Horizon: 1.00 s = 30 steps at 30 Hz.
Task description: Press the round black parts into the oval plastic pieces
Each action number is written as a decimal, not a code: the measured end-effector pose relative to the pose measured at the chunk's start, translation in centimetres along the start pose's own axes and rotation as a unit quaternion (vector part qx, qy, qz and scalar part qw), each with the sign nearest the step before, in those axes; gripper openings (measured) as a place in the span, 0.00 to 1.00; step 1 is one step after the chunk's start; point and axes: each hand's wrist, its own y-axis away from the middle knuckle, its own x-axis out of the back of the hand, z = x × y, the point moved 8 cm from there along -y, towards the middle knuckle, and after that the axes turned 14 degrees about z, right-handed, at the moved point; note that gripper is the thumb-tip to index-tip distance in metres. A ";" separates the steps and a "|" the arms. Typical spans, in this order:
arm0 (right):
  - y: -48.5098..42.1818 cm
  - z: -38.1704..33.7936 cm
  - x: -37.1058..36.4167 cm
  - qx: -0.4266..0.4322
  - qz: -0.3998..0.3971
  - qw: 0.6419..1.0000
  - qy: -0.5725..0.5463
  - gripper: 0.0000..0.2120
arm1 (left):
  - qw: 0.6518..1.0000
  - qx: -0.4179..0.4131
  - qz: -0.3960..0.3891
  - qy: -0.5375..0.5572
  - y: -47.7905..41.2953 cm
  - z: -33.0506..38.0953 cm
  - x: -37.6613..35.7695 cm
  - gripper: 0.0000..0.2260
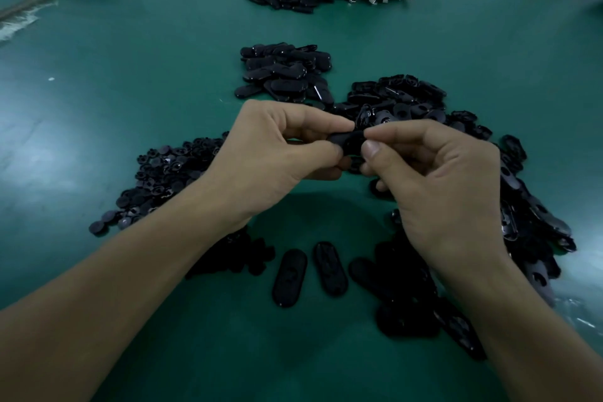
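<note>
glossy black oval piece (346, 142), pinched between both hands (350, 153)

Dim overhead light. We note soft glare on the green table (98, 114) at left, deep shadow beneath the left hand (261, 157) and right hand (443, 183), blurred far corners, wide-angle bending at edges.

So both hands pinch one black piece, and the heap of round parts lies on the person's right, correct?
No: the head view shows the heap of round parts on the person's left. The left hand and right hand do pinch one black piece.
</note>
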 end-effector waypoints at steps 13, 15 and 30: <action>0.2 0.0 -0.3 0.017 -0.006 0.999 0.039 0.11 | 1.000 -0.014 -0.006 -0.007 0.4 0.3 -0.5 0.11; 0.3 0.0 -0.3 0.021 -0.004 0.999 0.050 0.11 | 1.000 -0.015 -0.004 -0.005 0.4 0.4 -0.6 0.11; 0.4 -0.1 -0.3 0.036 -0.016 0.996 0.074 0.12 | 0.991 -0.079 -0.004 -0.106 0.7 0.7 -0.7 0.11</action>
